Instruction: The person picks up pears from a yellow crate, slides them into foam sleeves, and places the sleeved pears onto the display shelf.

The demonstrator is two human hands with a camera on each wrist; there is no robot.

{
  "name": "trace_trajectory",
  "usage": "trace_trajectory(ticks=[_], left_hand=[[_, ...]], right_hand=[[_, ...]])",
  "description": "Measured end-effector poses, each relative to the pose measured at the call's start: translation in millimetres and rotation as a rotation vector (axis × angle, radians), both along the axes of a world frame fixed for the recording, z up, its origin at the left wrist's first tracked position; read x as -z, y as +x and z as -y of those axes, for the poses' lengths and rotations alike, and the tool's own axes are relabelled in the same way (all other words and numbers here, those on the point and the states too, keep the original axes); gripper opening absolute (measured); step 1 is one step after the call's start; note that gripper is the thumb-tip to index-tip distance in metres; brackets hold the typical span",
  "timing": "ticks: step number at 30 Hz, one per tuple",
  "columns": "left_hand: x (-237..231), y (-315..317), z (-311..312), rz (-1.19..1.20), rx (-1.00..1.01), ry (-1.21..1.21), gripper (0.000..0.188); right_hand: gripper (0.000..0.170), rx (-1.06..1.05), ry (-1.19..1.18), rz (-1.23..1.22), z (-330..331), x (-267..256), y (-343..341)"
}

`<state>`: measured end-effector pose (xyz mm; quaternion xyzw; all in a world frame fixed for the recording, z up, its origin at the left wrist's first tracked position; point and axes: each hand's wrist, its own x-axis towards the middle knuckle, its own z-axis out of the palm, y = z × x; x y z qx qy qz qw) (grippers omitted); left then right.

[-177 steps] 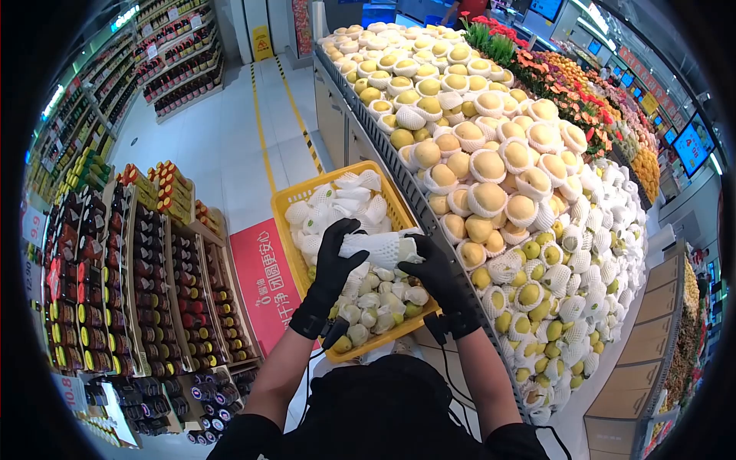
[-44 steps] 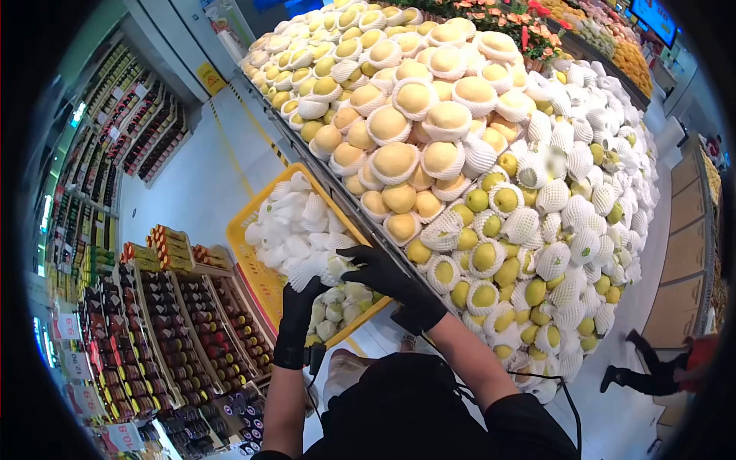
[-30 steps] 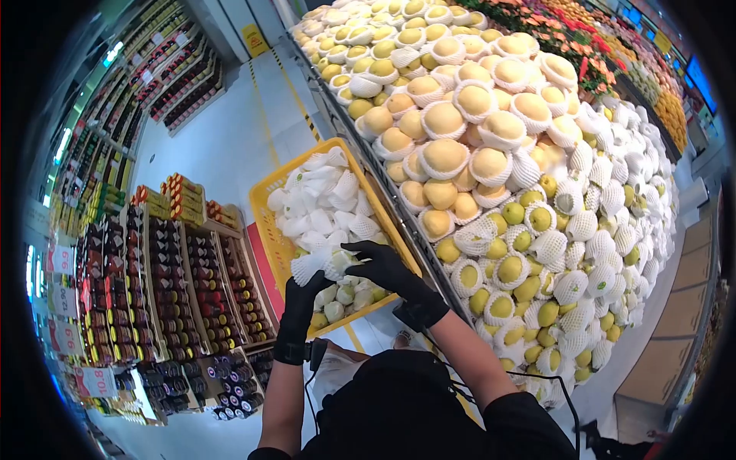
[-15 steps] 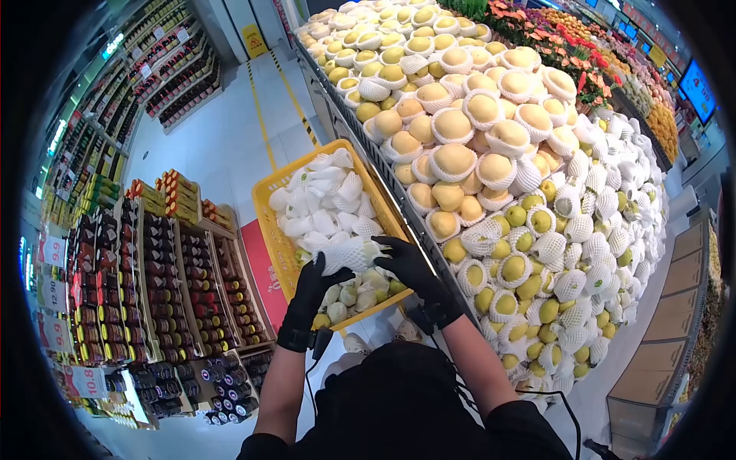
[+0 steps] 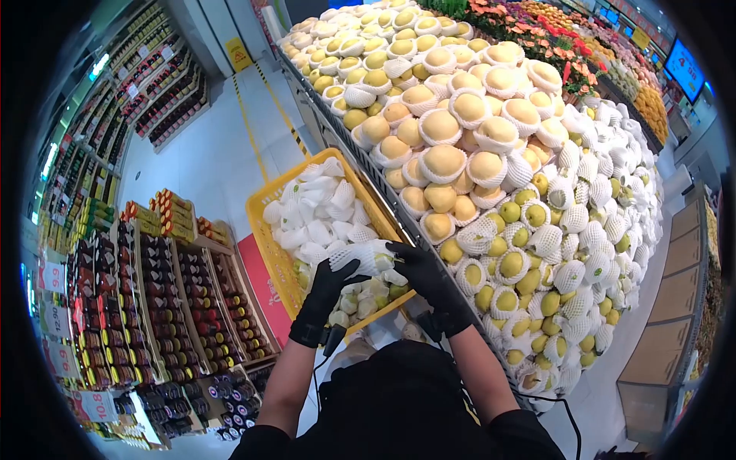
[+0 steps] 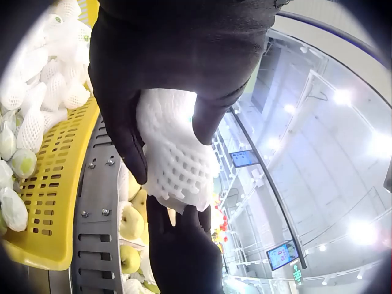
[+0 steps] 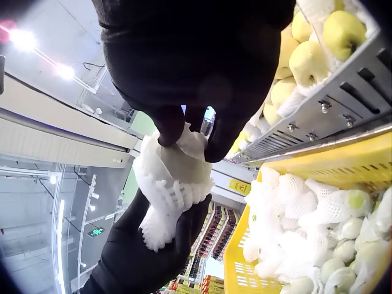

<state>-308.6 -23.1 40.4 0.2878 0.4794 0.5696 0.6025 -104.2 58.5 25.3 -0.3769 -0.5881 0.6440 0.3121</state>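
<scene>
In the head view my left hand (image 5: 326,295) grips a white foam net sleeve (image 5: 354,254) above the near half of a yellow basket (image 5: 259,222). My right hand (image 5: 429,285) is at the sleeve's right end. The left wrist view shows the sleeve (image 6: 177,153) between the left hand's (image 6: 177,49) thumb and fingers, with the right hand (image 6: 187,254) at its far end. Inside the sleeve is a round, film-wrapped fruit (image 7: 184,162); the right hand (image 7: 196,67) pinches its thin wrapping while the left hand (image 7: 144,245) holds the netted end.
The basket holds foam-netted pieces (image 5: 314,203) at its far side and film-wrapped fruits (image 5: 349,303) nearer. Its right side stands along a slanted display of pears (image 5: 529,284) and larger yellow fruits (image 5: 445,161). Shelves of jars (image 5: 153,307) stand left; a pale floor aisle (image 5: 192,161) lies beyond.
Since about a second ago, the sleeve has swung from slanting down at the left to lying crosswise between my hands. My left hand has turned around it, and the head view has shifted.
</scene>
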Motion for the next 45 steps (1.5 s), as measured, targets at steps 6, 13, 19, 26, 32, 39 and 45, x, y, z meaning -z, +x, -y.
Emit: trace_trajectory(ticks=[6,13,19,26,32,39,45], left_hand=[[-9.9,-7.8,-6.6,0.222,0.103,0.102,0.042],[-1.3,-19.3,-21.8,0.149,0.179,0.05,0.042],[-6.8,-20.4,-26.4,0.076,0.23,0.137,0.043],[-18.0,-42.5,-26.9,0.197,0.305,0.199,0.047],[-13.2,-50.7,-31.4,-0.303,0.241,0.168,0.046],[-12.1,-48.1,-32.7,-0.573,0.212,0.156,0.042],[-12.3,-50.8,-34.4,-0.44,0.202,0.194,0.049]], right_hand=[[0.042,0.147,0.043,-0.014,-6.3,0.3,-7.1],[0.046,0.118,0.028,-0.069,-2.5,-12.5,-10.7],[0.04,0.224,-0.194,-0.202,1.9,-14.7,-20.8],[0.033,0.293,-0.274,-0.264,-7.3,7.9,-26.2],[0.029,0.319,-0.248,-0.265,-6.5,-3.3,-35.6],[0.027,0.34,-0.162,-0.18,2.4,-26.3,-47.8],[0.022,0.359,-0.006,-0.033,-3.5,-14.2,-44.2]])
